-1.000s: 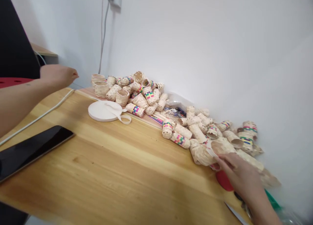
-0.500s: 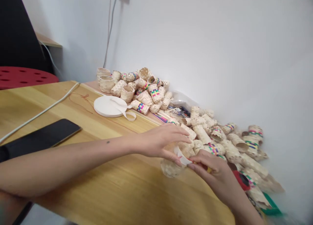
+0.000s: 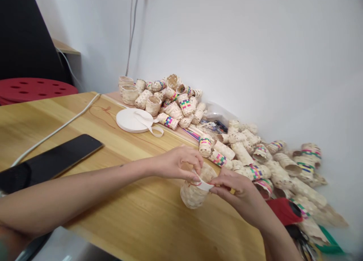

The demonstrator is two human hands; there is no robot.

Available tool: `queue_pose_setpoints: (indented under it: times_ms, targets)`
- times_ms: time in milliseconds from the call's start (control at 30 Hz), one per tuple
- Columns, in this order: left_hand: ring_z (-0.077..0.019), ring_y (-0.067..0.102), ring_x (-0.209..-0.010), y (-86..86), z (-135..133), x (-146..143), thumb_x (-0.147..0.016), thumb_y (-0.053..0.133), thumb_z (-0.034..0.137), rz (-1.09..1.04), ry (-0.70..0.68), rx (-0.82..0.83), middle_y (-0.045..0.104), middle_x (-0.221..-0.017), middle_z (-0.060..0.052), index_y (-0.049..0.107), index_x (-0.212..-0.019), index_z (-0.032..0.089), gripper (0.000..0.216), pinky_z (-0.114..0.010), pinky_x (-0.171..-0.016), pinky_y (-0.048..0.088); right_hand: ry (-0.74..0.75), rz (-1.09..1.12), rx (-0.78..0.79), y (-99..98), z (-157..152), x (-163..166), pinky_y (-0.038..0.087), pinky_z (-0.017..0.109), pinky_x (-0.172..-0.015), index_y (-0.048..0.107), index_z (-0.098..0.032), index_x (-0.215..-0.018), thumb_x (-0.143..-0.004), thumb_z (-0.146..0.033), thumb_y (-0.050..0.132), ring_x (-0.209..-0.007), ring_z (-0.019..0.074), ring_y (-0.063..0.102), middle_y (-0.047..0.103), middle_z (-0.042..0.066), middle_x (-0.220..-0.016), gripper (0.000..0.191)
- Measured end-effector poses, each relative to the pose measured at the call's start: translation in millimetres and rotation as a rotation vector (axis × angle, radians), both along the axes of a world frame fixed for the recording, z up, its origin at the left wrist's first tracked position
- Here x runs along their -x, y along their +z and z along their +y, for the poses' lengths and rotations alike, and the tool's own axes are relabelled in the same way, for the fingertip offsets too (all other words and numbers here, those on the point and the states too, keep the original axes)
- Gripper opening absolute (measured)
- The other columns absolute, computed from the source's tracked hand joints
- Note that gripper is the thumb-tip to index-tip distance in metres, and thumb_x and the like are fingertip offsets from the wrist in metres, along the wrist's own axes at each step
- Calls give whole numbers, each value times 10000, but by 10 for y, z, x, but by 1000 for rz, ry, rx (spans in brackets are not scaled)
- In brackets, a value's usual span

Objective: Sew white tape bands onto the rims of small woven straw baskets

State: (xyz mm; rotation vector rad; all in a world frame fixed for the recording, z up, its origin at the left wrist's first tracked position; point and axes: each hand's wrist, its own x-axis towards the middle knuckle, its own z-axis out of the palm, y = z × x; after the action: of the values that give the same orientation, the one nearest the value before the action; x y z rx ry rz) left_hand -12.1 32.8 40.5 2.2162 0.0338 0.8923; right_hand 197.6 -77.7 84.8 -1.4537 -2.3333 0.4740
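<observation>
The right hand (image 3: 238,194) pinches the white strip (image 3: 204,185) on one woven basket's rim (image 3: 194,197), over the table (image 3: 136,223); the left hand (image 3: 177,163), well apart a second ago, now bends its fingers there, gripping or not I cannot tell. Farther out lie one phone (image 3: 53,162), one tape roll (image 3: 132,121) and a basket pile (image 3: 241,153) too jumbled to count.

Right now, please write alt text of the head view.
The left hand's grip and right hand's grip hold a white band at the rim of a pale woven basket, at a wooden table. Behind, more woven baskets, some with coloured patterns, lie heaped by a wall. A white ribbon roll and a black phone lie leftward.
</observation>
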Motion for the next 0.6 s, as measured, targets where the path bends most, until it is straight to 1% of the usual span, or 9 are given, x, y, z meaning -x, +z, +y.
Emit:
queue_pose_setpoints:
  times_ms: [100, 200, 333, 400, 500, 533, 600]
  targets:
    - [-146, 597, -842, -40, -10, 18, -806, 673, 269, 35, -45, 94, 645, -983, -85, 676, -775, 137, 136, -239, -744, 444, 5, 12, 39, -12, 27, 18, 388, 236, -610, 704, -226, -871, -920, -340, 548, -687, 137, 526, 588, 11, -726, 200]
    - [-133, 586, -812, -29, -37, 35, -816, 661, 291, 70, -81, 181, 639, -1014, -88, 667, -783, 136, 159, -217, -699, 438, 10, 81, 97, -29, 54, 11, 398, 240, -615, 717, -236, -903, -904, -352, 572, -692, 141, 529, 602, 13, -734, 186]
    - [-153, 584, -922, 12, -79, 59, -839, 634, 257, 37, -136, 280, 629, -1051, -100, 638, -783, 125, 143, -246, -812, 441, -17, 263, 109, -72, 87, -21, 389, 243, -583, 742, -222, -860, -888, -371, 590, -655, 137, 516, 593, 15, -682, 214]
    - [-145, 595, -873, 13, -88, 68, -838, 634, 271, 56, -168, 385, 641, -957, -84, 628, -782, 120, 161, -244, -789, 457, -39, 357, 117, -110, 103, -20, 383, 238, -579, 745, -222, -845, -879, -361, 601, -646, 129, 510, 591, 9, -680, 203]
    - [-108, 582, -667, -14, -78, 74, -814, 660, 335, 132, -171, 570, 622, -751, -33, 632, -792, 113, 225, -207, -628, 463, -135, 463, 128, -187, 127, 20, 391, 240, -595, 734, -208, -778, -862, -375, 610, -654, 132, 516, 602, 8, -681, 224]
    - [-100, 572, -629, -24, -70, 74, -805, 668, 348, 149, -164, 603, 615, -723, -25, 638, -799, 111, 240, -198, -596, 456, -181, 495, 135, -212, 133, 39, 398, 245, -601, 728, -200, -753, -851, -393, 614, -658, 138, 523, 611, 12, -679, 245]
    - [-94, 569, -615, -40, -54, 73, -799, 673, 350, 170, -148, 624, 620, -725, -26, 650, -819, 106, 245, -189, -577, 450, -264, 561, 164, -248, 139, 80, 418, 256, -620, 718, -184, -719, -823, -427, 628, -672, 154, 544, 637, 24, -684, 279]
